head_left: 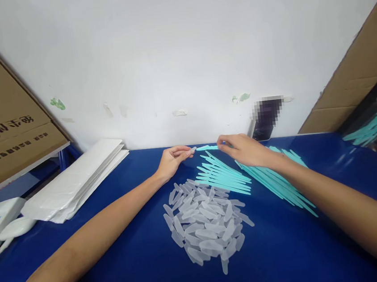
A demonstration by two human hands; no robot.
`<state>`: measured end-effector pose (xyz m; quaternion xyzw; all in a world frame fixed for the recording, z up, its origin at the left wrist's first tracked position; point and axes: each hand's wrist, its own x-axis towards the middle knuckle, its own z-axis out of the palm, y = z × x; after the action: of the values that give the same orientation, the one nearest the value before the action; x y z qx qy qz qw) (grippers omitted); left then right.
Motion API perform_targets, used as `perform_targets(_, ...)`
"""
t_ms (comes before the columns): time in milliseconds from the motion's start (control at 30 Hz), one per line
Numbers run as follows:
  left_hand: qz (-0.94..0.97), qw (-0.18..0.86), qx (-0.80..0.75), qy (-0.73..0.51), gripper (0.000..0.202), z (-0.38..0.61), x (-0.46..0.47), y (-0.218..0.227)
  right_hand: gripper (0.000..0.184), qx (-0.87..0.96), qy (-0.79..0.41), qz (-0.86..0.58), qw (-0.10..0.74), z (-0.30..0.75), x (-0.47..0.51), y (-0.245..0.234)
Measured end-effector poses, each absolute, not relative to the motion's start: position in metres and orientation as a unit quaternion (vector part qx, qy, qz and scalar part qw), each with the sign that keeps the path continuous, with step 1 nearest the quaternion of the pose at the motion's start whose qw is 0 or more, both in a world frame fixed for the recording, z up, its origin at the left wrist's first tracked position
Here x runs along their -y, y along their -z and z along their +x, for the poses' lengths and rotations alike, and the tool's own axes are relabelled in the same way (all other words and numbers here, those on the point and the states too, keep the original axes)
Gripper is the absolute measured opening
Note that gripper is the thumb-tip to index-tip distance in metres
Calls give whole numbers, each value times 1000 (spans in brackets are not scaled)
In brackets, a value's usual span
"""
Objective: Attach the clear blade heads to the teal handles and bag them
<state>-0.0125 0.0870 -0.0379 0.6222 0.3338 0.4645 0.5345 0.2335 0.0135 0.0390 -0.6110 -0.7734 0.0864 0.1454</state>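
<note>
- Head view, starting left of the pile of clear caps: a stack of white paper sleeves lies on the blue desk, well apart from the pile and from both hands.
- Just behind the pile and a little to its left, the left hand hovers over the desk. Its fingers are pressed together in a pinch on one clear cap, whose free end points right.
- Directly behind the pile, one teal stick is held level in the air. Its tip is just beside the cap but apart from it.
- The step in hand looks like bringing cap and stick end to end, and the cap is not yet on.
- Behind the pile and to its right, the right hand pinches the stick's right end between thumb and forefinger, the other fingers curled.
- The next move calls for lining up the cap's mouth with the stick's tip on one axis, both pinches kept steady. Which end of the cap is open is too small to tell.
- A fan of loose teal sticks touches the pile's far edge.
- A longer teal bundle lies right of the pile, partly under the right forearm.
</note>
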Motion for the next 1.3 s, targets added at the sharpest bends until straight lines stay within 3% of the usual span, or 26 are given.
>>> perform_targets(433, 700, 496, -324, -398, 40, -22, -94, 36, 27, 821, -100, -543, 144, 212, -22, -35)
perform_targets(533, 745, 433, -342, -375, 38, -45, -108, 27, 31, 795, -77, -587, 128, 223, -26, -44)
perform_targets(700, 776, 318, -427, -336, 37, -84, -127, 19, 25, 766, -81, -637, -13, 236, -33, -40)
perform_targets(1000, 828, 142, -444, -313, 32, -96, -128, 12, 16, 773, -120, -622, -21, 237, -43, -15)
perform_targets(1067, 857, 158, -413, -266, 32, -86, -117, 2, 16, 773, -121, -622, -14, 238, -44, -15)
perform_targets(1200, 930, 244, -271, -54, 31, -57, -84, -20, 17, 776, -146, -614, 7, 240, -42, -23)
perform_targets(1300, 950, 221, -221, -19, 24, -41, -68, -23, 12, 786, -157, -597, 36, 243, -36, -33)
